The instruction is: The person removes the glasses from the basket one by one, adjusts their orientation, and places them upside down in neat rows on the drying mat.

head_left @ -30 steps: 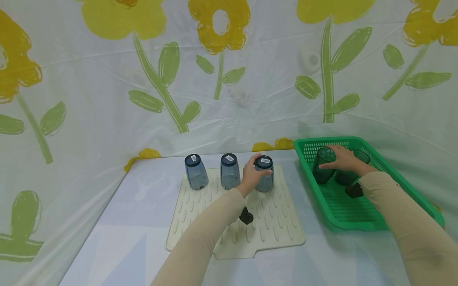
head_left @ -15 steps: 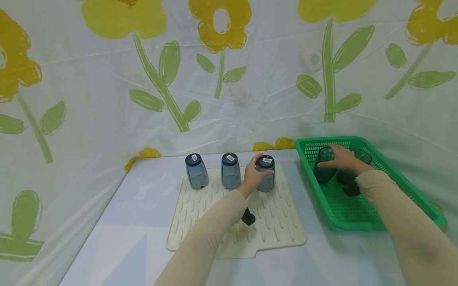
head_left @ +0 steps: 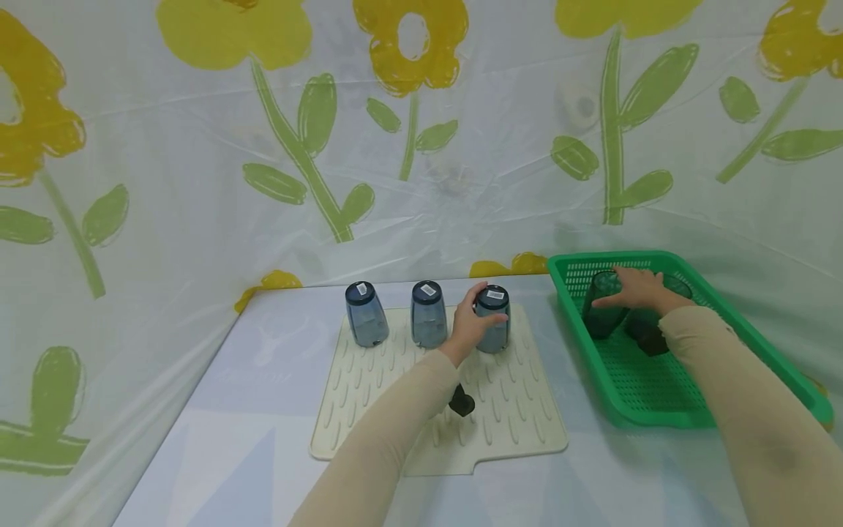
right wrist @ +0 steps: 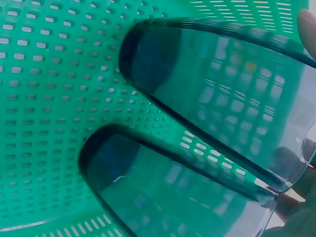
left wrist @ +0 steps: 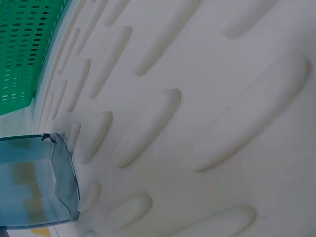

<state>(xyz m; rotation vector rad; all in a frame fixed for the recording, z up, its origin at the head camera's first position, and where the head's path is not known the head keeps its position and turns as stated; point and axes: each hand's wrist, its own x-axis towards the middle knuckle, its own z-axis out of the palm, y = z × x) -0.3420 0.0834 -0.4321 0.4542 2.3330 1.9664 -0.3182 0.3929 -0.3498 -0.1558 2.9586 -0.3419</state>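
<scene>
On the cream ridged mat (head_left: 507, 410), my left hand (head_left: 466, 328) holds an upside-down blue-tinted glass (head_left: 494, 333), thumb on the near side and fingers round its back. Its rim rests at the mat in the left wrist view, where the glass (left wrist: 37, 182) fills the lower left corner. Inside the green basket (head_left: 596, 380), my right hand (head_left: 635, 290) grips one upright glass (head_left: 599, 320) near its rim. A second glass (right wrist: 173, 182) stands close beside it, partly hidden by the hand in the head view. Fingers (right wrist: 308, 32) show at the right wrist view's edge.
Two more upside-down glasses, one (head_left: 366, 318) at the mat's far left corner and one (head_left: 428, 318) in the middle, stand in a row with the held one. A flower-printed sheet (head_left: 500, 183) hangs behind the table (head_left: 217, 410).
The head view has shifted slightly, so everything sits a little further right. Both hands stay on their glasses; the right hand has turned slightly over the rim.
</scene>
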